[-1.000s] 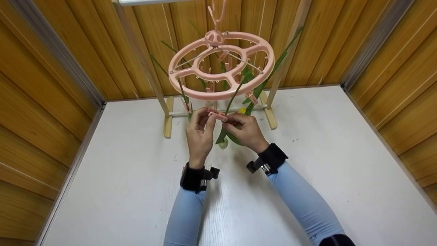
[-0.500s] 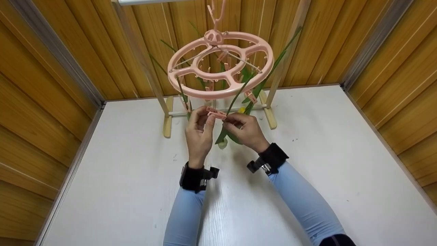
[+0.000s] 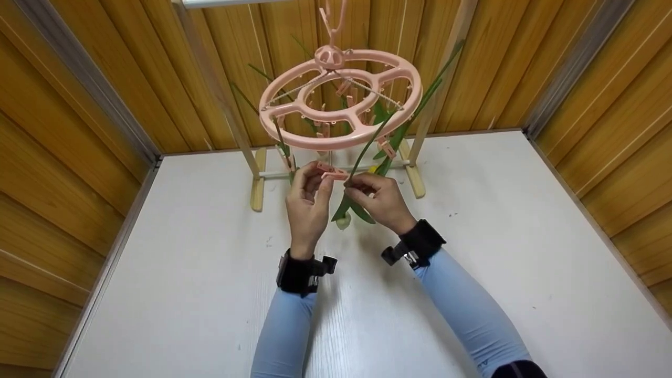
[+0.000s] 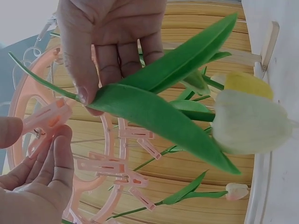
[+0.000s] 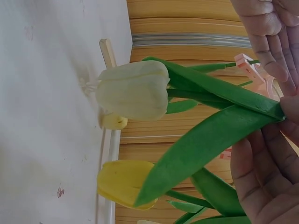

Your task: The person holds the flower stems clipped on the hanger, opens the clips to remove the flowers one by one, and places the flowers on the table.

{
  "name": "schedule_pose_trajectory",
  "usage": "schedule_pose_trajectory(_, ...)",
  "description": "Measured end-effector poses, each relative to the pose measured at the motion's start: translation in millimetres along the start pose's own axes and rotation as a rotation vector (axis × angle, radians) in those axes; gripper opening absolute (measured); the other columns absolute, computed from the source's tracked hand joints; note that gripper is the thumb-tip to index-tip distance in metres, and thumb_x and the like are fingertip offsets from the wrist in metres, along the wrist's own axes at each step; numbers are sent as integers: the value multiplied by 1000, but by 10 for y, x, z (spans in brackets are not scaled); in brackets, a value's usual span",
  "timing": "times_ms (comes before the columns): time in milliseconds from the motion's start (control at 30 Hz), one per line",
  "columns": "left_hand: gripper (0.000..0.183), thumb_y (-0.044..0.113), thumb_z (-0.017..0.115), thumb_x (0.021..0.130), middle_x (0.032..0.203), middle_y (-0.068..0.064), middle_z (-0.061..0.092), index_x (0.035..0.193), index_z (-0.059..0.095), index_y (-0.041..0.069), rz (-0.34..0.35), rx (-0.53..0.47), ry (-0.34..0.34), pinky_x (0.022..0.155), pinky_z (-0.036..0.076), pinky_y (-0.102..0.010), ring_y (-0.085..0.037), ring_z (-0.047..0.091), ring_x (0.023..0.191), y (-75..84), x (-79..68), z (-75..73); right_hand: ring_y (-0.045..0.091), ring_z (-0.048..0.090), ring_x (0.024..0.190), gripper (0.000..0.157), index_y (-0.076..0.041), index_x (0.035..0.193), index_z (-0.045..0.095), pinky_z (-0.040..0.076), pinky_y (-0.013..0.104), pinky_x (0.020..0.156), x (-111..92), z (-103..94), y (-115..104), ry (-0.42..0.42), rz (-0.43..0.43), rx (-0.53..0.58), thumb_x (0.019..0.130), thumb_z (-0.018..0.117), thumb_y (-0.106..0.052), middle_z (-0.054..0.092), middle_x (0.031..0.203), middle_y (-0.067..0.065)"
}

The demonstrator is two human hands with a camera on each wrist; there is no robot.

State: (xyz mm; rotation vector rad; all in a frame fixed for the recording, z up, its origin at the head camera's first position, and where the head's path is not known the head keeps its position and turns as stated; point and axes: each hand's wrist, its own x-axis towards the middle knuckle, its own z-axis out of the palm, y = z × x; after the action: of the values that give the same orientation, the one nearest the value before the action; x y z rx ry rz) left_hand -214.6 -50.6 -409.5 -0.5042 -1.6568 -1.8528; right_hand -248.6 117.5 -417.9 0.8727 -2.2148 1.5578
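Observation:
My left hand (image 3: 308,210) pinches a pink clothes peg (image 4: 49,116) between thumb and fingers, beneath the front rim of a round pink hanging dryer (image 3: 336,143). Close to the peg's right end, my right hand (image 3: 382,202) pinches the green stem of an artificial tulip (image 5: 133,91). Its white bloom points down, and two long leaves (image 5: 201,149) spread below the fingers. The stem's thin end rises past the peg toward the rim. In the left wrist view the stem lies beside the peg; whether they touch, I cannot tell.
Other pegs (image 4: 135,133) hang from the dryer, several with tulips, one of them yellow (image 5: 126,182). A wooden stand (image 3: 415,176) is behind the hands on the white table (image 3: 210,294). Wood-patterned walls (image 3: 604,105) enclose the back and sides.
The peg has tilted slightly in the left hand, and its two handles look further apart. Both hands stay almost in place, with the tulip still in the right one.

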Motion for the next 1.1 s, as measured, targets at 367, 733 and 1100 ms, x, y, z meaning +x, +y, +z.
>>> schedule_pose_trajectory(367, 43, 1, 57, 103, 123, -23, 65, 142, 47, -14, -81, 49, 7, 94, 53, -27, -31, 67, 113, 36, -12, 5, 10, 66, 79, 9, 5, 100, 76, 52, 19, 72, -56, -77, -3, 26, 73, 38, 93, 74, 0, 75, 93, 18)
schedule_pose_trajectory(733, 42, 5, 60, 103, 133, -20, 64, 142, 53, -9, -50, 226, -55, 98, 54, -40, -28, 63, 125, 103, -54, 20, 12, 68, 83, 11, 5, 100, 77, 54, 20, 74, -177, -224, 52, 20, 60, 41, 93, 75, -3, 76, 95, 15)
schedule_pose_trajectory(1100, 45, 7, 61, 101, 142, -20, 59, 143, 54, -5, 117, 441, -77, 101, 52, -44, -27, 57, 133, 229, -103, 13, 10, 68, 82, 11, 6, 101, 77, 53, 19, 76, -298, -436, 27, 60, 77, -26, 92, 75, 1, 76, 94, 13)
